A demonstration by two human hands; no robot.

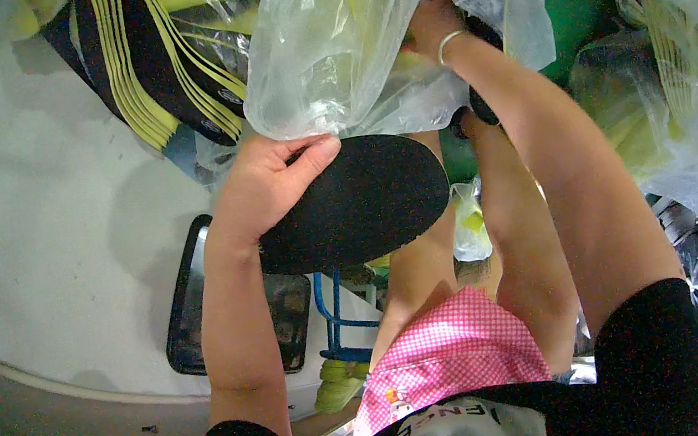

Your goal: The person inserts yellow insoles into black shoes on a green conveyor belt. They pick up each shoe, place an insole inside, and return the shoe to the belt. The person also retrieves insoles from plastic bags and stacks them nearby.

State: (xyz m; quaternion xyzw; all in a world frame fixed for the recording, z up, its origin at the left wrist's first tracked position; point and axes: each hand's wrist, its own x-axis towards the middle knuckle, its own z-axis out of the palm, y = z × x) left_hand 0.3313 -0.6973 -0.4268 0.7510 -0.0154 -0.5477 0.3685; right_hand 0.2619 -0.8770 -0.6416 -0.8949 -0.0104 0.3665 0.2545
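Observation:
My left hand [269, 180] is closed, its thumb pressing the gathered edge of a clear plastic bag [338, 44]. A black insole [357, 207] with a rounded end lies directly below that thumb, apparently in the same grip; part of it is hidden behind my left hand and wrist. Yellowish pieces show blurred through the plastic. Farther up and to the right, my right hand [432, 24] reaches in among the folds of plastic. Its fingers are mostly covered, so what they touch cannot be made out.
Fanned stacks of black-and-yellow insoles [132, 79] lie on the white table [45, 223] at left. A black tray [183, 310] sits near its edge, beside a blue metal frame [328, 314]. More bagged yellow pieces [626, 107] crowd the right. Something green [577, 9] stands behind.

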